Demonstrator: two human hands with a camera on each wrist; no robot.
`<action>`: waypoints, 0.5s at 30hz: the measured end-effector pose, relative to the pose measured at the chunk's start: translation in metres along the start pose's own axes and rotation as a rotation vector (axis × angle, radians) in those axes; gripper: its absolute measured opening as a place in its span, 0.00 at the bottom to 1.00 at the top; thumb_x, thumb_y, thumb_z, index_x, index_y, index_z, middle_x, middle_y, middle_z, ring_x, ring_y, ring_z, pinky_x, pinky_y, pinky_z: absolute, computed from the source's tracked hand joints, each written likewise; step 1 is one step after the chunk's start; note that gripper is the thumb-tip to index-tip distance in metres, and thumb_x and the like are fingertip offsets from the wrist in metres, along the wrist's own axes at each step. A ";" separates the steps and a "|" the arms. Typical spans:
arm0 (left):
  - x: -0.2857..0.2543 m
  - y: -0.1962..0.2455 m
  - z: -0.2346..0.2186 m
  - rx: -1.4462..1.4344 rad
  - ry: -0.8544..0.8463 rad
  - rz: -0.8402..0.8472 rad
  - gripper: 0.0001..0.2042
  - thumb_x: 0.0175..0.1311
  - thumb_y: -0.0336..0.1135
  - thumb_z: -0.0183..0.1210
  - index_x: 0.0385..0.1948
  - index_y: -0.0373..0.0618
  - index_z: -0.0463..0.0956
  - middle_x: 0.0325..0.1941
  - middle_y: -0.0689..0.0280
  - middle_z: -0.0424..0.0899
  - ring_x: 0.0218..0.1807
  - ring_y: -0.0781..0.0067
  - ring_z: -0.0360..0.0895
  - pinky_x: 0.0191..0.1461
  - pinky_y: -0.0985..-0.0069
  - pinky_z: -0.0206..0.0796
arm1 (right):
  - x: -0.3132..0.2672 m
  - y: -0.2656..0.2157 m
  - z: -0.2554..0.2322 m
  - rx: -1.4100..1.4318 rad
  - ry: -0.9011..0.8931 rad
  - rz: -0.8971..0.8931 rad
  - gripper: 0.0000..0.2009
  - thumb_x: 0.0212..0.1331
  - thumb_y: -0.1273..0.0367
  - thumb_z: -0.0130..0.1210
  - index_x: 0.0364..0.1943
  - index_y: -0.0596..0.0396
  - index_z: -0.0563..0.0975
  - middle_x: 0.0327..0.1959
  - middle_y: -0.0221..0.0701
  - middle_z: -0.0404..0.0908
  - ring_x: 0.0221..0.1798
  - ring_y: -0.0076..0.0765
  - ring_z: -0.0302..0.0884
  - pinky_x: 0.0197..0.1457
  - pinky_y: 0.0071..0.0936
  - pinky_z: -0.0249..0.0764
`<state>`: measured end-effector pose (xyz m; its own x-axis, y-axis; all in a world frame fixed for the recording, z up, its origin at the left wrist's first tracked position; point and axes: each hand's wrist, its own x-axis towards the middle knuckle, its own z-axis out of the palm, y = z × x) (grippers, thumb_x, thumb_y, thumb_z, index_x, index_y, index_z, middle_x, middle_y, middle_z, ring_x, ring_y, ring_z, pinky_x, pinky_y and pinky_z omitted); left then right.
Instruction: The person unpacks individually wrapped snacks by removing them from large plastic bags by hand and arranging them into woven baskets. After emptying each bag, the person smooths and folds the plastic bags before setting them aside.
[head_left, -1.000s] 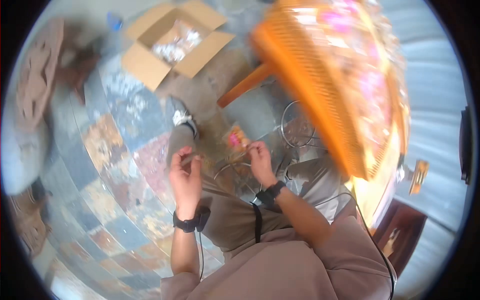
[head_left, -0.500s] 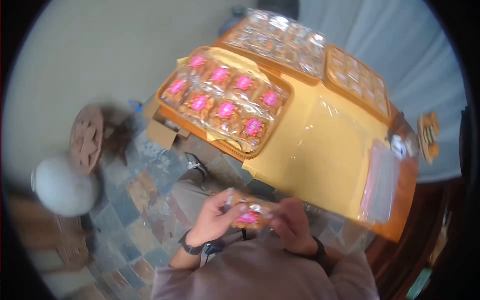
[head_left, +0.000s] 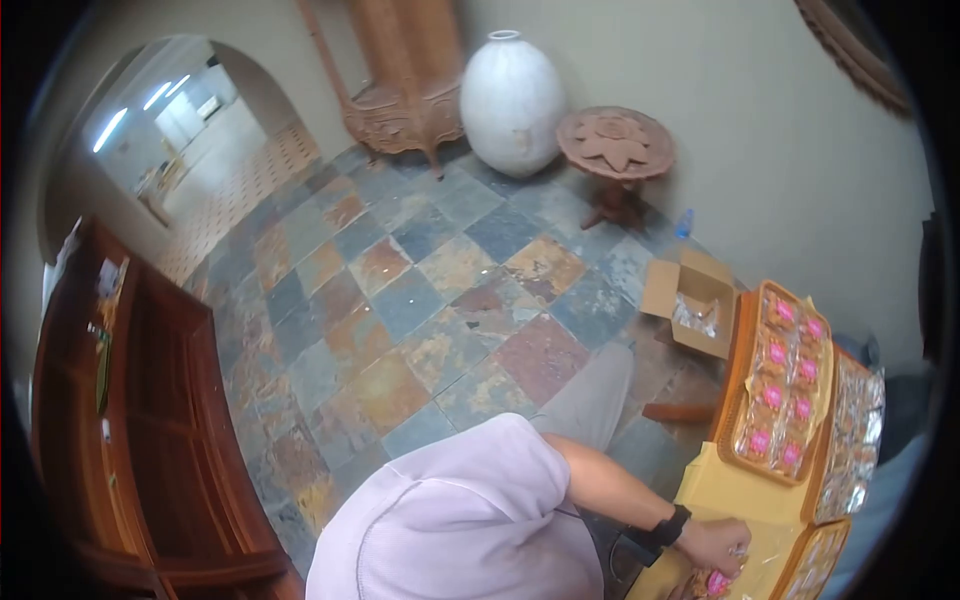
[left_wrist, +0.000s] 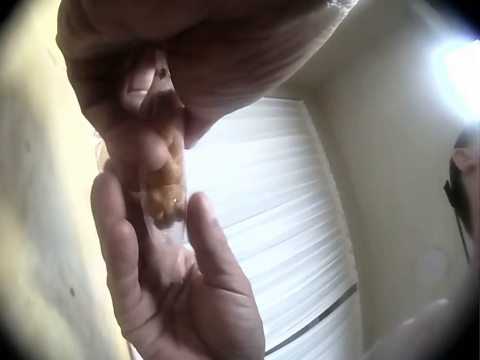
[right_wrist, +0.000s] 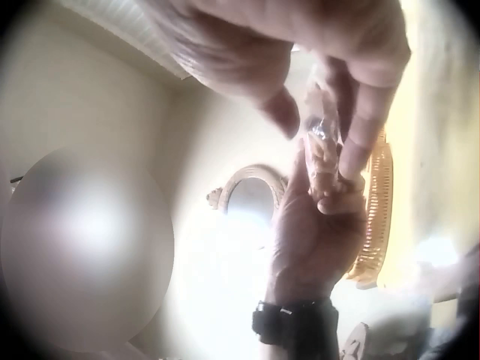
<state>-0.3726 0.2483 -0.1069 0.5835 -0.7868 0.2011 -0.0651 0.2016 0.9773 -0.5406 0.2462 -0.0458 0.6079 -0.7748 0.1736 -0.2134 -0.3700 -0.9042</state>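
A clear plastic packet of golden-brown snack pieces [left_wrist: 166, 187] stands on edge between the two hands; its pink label shows in the head view. My left hand [head_left: 715, 545] pinches it, low over the yellow table cover [head_left: 705, 480]. In the left wrist view that hand [left_wrist: 202, 52] fills the top, fingers round one end. The right hand [left_wrist: 199, 307] reaches up from below, straight fingers against the packet and thumb standing apart. Seen from the right wrist, the right hand [right_wrist: 330, 45] is above and the left hand [right_wrist: 315, 244] holds the packet's other end.
A wicker tray [head_left: 742, 400] holds several pink-labelled packets. Beside it are another tray of shiny packets [head_left: 850, 440] and a smaller tray [head_left: 822, 560]. An open cardboard box [head_left: 715, 340] is on the floor by the table. A dark wooden shelf unit [head_left: 165, 420] stands at left.
The head view has swung left, so the table now lies at the lower right. The packet has gone from over the lap to above the table cover. The right hand's thumb is now apart from it.
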 end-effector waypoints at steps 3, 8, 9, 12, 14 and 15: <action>0.001 -0.002 0.010 0.021 -0.028 -0.106 0.22 0.48 0.43 0.71 0.32 0.28 0.80 0.32 0.46 0.86 0.33 0.57 0.86 0.36 0.62 0.77 | 0.015 0.032 -0.008 -0.047 -0.102 -0.123 0.23 0.78 0.61 0.47 0.60 0.72 0.76 0.58 0.54 0.80 0.61 0.53 0.77 0.65 0.47 0.73; 0.007 0.004 0.005 0.088 -0.082 -0.183 0.20 0.48 0.44 0.72 0.30 0.30 0.83 0.30 0.49 0.88 0.32 0.56 0.86 0.37 0.64 0.78 | 0.029 0.040 -0.017 0.069 -0.207 0.038 0.26 0.79 0.58 0.45 0.62 0.72 0.74 0.60 0.58 0.78 0.62 0.56 0.76 0.66 0.48 0.73; 0.009 -0.001 0.008 0.065 -0.081 -0.150 0.19 0.48 0.43 0.72 0.28 0.31 0.84 0.29 0.51 0.88 0.31 0.59 0.86 0.36 0.65 0.78 | 0.030 0.039 -0.018 0.118 -0.208 0.111 0.27 0.79 0.57 0.45 0.63 0.72 0.74 0.61 0.59 0.77 0.63 0.57 0.76 0.66 0.48 0.73; 0.014 -0.017 0.015 -0.021 -0.086 -0.104 0.16 0.48 0.41 0.73 0.26 0.34 0.84 0.26 0.55 0.88 0.29 0.64 0.85 0.33 0.68 0.76 | 0.033 0.034 -0.020 0.265 -0.182 0.333 0.30 0.79 0.53 0.44 0.64 0.73 0.73 0.62 0.61 0.76 0.64 0.60 0.75 0.68 0.49 0.73; 0.011 -0.029 0.020 -0.061 -0.101 -0.003 0.11 0.55 0.39 0.69 0.25 0.39 0.84 0.23 0.62 0.86 0.26 0.72 0.82 0.30 0.69 0.73 | 0.033 0.041 -0.025 0.298 -0.100 0.428 0.31 0.79 0.52 0.44 0.65 0.73 0.72 0.62 0.62 0.76 0.65 0.61 0.75 0.68 0.49 0.73; 0.006 -0.032 0.016 -0.051 -0.131 0.090 0.11 0.63 0.39 0.66 0.24 0.42 0.83 0.22 0.66 0.85 0.25 0.77 0.80 0.28 0.70 0.71 | 0.039 0.058 -0.019 0.329 -0.117 0.345 0.19 0.73 0.64 0.49 0.58 0.64 0.78 0.60 0.49 0.77 0.61 0.50 0.77 0.63 0.45 0.76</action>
<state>-0.3799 0.2272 -0.1360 0.4661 -0.8329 0.2984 -0.0693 0.3019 0.9508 -0.5441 0.1848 -0.0837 0.6298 -0.7542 -0.1858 -0.1760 0.0944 -0.9799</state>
